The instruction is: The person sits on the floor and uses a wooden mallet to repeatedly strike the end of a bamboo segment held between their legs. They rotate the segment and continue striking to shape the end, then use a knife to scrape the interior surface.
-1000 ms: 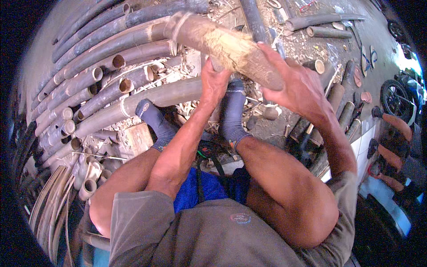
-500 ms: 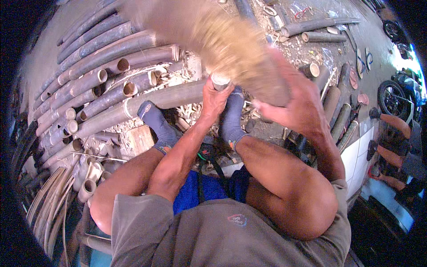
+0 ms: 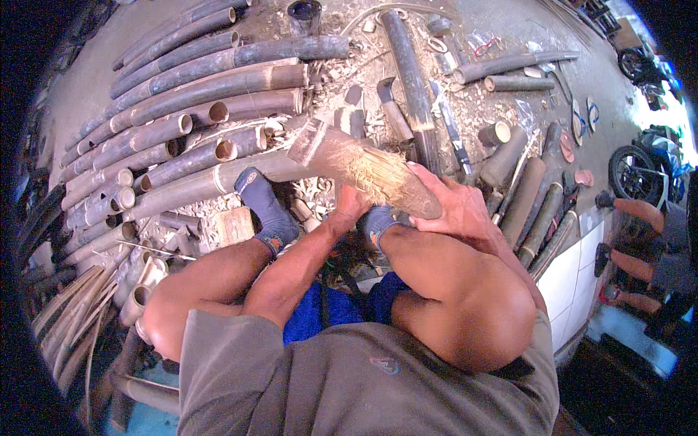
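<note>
Wood block (image 3: 372, 176), thick, brown, frayed tan mid-length, my right grip (image 3: 458, 211) clasping one end, my left grip (image 3: 351, 203) beneath, its closure hidden.

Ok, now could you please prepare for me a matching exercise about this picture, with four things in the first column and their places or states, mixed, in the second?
Things:
1. frayed wooden piece
2. right hand
3. square-faced block
4. pair of sandals

Places or states:
A. to the left of the socked left foot
B. with blue straps, at the upper right
C. tilted, with yellowish fibres showing in its middle
D. gripping the lower right end of something

Right pairs: 1-C, 2-D, 3-A, 4-B
</note>
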Tool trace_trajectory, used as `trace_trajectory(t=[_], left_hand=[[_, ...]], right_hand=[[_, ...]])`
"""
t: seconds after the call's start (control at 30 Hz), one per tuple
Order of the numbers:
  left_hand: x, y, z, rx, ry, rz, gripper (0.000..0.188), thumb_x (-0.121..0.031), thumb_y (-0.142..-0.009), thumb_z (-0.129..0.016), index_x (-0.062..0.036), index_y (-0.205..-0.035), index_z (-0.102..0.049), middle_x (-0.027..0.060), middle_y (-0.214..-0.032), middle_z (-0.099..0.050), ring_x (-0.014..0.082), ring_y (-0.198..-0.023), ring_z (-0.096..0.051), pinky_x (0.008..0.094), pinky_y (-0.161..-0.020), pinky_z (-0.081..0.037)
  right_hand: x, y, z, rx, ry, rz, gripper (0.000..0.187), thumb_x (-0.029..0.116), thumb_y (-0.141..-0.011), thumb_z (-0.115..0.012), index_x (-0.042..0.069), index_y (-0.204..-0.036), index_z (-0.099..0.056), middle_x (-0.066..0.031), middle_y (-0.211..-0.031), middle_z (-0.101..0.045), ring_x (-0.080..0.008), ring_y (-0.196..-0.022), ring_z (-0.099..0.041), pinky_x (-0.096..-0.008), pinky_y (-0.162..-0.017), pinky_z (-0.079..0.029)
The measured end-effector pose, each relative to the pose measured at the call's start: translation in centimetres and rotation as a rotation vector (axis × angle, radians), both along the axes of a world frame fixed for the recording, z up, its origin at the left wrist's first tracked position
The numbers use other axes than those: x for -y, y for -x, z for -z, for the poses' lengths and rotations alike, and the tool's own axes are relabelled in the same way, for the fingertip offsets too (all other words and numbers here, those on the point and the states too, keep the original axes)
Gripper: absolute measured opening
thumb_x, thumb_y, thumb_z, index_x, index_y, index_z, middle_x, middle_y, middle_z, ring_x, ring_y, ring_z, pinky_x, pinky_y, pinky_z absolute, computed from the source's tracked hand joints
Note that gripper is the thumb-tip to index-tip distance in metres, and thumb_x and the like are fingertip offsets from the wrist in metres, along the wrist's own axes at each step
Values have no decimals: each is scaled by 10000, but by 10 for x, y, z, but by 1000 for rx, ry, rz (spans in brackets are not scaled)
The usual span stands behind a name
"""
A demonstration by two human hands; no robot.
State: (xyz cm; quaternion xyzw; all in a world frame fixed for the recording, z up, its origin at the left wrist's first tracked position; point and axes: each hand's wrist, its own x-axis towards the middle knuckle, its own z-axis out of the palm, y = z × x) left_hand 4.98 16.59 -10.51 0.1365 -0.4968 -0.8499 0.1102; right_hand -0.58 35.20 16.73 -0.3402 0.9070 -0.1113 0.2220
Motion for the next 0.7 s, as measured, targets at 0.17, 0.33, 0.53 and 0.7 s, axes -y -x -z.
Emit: trace_trajectory(t=[0.17, 0.33, 0.53, 0.7], left_hand=[[24, 13, -83, -139, 884, 63, 459, -341, -833, -820, -68, -1176, -682, 100, -1219, -685, 288, -1201, -599, 517, -1170, -279], [44, 58, -78, 94, 499, -80, 300, -248, -868, -789, -38, -1062, -700, 57, -902, -728, 223, -852, -662, 386, -851, -508], [79, 91, -92, 235, 381, -106, 181, -198, -915, -753, -33, -928, -679, 20, -797, -696, 103, -641, -616, 290, -610, -501], [85, 100, -84, 267, 333, -109, 196, -217, -922, -736, -30, -944, -682, 25, -764, -692, 114, -630, -622, 293, -598, -492]], right_hand=[[-24, -8, 13, -11, 162, 311, 1062, 600, -727, -786, 365, -1611, -247, -260, -1185, -682, -495, -1006, -686, -562, -885, -553], [-50, -24, 19, 45, 373, 669, 1019, 375, -763, -865, 189, -1603, -318, -216, -1309, -662, -324, -1206, -644, -426, -1026, -495], [-82, -40, 39, -42, 713, 680, 1004, 250, -785, -887, 100, -1600, -321, -172, -1392, -622, -242, -1300, -571, -377, -1108, -428], [-67, -27, 36, 36, 624, 791, 992, 283, -784, -860, 34, -1584, -331, -186, -1452, -553, -271, -1364, -498, -397, -1166, -350]])
